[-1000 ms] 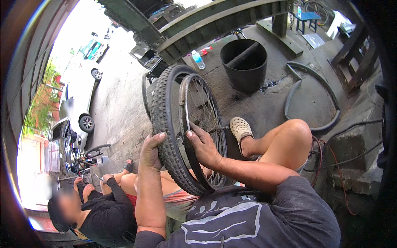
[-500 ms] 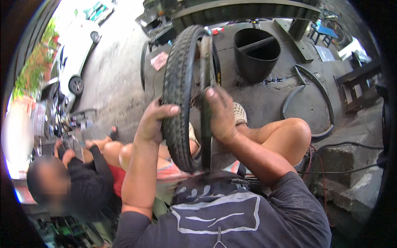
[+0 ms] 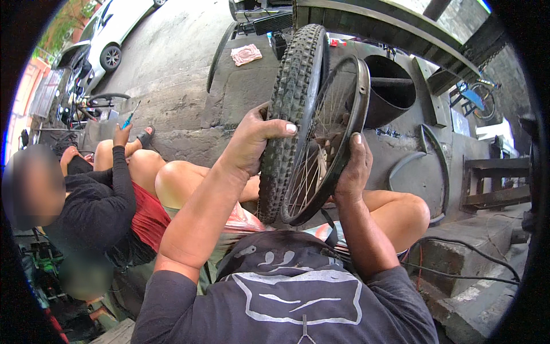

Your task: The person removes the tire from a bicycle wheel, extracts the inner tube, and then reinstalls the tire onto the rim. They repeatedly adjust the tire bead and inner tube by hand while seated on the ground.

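Observation:
In front of my crossed legs a black knobby bicycle tyre (image 3: 286,109) stands upright, seen mostly tread-on. My left hand (image 3: 258,140) is closed round its left side, thumb over the tread. Beside it, on the right, a spoked bicycle wheel (image 3: 361,89) with a dark rim leans outward. The right side of that rim is in the grip of my right hand (image 3: 353,172), thumb up along its edge. Tyre and rim are apart at the top and come close together at the bottom. Part of the spokes is hidden behind the tyre.
A black tub (image 3: 392,94) stands beyond the wheel, under a metal beam (image 3: 384,26). A cut strip of rubber (image 3: 441,166) lies at the right, near concrete steps and cables. To my left sits a person (image 3: 103,200) holding a blue-handled tool (image 3: 128,119). A pink cloth (image 3: 246,54) lies ahead.
The wheel has turned and tilted away from the tyre, so its spokes now show. My right hand has moved right with the rim. The seated person's hand with the tool has risen.

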Demonstrator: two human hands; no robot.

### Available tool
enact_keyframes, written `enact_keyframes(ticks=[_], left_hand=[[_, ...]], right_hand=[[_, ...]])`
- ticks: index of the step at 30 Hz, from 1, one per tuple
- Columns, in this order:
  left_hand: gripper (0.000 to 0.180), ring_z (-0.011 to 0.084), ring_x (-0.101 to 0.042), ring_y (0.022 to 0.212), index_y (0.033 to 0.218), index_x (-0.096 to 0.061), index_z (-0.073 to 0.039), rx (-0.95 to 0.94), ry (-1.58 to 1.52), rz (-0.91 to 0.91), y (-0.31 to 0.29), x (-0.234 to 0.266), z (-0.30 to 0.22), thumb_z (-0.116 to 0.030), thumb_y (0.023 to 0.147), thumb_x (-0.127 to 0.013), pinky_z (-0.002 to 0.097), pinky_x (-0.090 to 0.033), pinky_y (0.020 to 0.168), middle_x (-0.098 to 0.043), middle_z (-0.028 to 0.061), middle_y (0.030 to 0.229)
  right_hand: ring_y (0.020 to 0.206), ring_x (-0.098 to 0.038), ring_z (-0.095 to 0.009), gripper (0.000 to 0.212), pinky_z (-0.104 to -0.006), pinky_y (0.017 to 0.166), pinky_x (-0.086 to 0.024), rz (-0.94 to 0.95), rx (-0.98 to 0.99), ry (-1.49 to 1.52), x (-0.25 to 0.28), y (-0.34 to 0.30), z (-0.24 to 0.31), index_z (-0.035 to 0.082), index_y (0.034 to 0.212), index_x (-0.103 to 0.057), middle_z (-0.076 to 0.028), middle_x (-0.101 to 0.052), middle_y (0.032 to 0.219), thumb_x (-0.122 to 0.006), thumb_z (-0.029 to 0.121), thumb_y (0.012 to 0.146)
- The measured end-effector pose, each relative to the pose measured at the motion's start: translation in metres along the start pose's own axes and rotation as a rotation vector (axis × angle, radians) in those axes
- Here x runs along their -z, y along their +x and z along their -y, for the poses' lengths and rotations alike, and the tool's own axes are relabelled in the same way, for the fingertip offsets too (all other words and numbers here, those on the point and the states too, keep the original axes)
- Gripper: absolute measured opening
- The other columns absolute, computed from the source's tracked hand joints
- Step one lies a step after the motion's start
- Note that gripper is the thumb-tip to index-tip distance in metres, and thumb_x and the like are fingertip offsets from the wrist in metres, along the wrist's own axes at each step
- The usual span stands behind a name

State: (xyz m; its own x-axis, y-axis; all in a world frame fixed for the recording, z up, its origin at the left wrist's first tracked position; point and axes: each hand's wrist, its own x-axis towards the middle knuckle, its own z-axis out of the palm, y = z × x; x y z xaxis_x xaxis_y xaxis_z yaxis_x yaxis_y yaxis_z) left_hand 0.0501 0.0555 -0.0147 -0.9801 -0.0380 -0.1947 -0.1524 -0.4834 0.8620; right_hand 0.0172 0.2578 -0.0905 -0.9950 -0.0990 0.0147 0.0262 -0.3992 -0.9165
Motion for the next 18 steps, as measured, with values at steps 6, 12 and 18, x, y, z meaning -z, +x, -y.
enact_keyframes(ticks=[6,12,18], left_hand=[[0.053,0.0179,-0.075,0.082,0.127,-0.066,0.004,0.033,-0.059,0.002,0.000,0.028,0.000,-0.013,0.080,-0.083,0.0331,-0.065,0.078,-0.075,0.0101,0.104],[0.072,0.0203,-0.075,0.095,0.134,-0.064,0.005,-0.014,0.037,0.093,-0.011,0.016,0.005,-0.021,0.071,-0.087,0.0348,-0.062,0.090,-0.076,0.0122,0.112],[0.079,0.0224,-0.075,0.096,0.139,-0.060,0.006,0.103,-0.010,0.135,-0.014,-0.008,0.013,-0.022,0.071,-0.088,0.0361,-0.062,0.092,-0.076,0.0142,0.117]], right_hand=[[0.075,-0.054,-0.015,0.065,-0.0405,0.089,-0.056,-0.038,0.009,0.072,0.019,0.000,0.011,-0.008,0.155,-0.044,-0.002,-0.051,0.078,-0.050,0.041,0.113],[0.076,-0.063,-0.019,0.051,-0.0372,0.082,-0.056,-0.012,0.054,0.034,0.031,0.017,-0.005,-0.006,0.134,-0.060,-0.007,-0.061,0.080,-0.048,0.040,0.114],[0.093,-0.065,-0.015,0.043,-0.0356,0.087,-0.053,0.008,0.033,-0.003,-0.005,0.022,-0.019,0.003,0.112,-0.068,-0.007,-0.073,0.103,-0.048,0.041,0.117]])
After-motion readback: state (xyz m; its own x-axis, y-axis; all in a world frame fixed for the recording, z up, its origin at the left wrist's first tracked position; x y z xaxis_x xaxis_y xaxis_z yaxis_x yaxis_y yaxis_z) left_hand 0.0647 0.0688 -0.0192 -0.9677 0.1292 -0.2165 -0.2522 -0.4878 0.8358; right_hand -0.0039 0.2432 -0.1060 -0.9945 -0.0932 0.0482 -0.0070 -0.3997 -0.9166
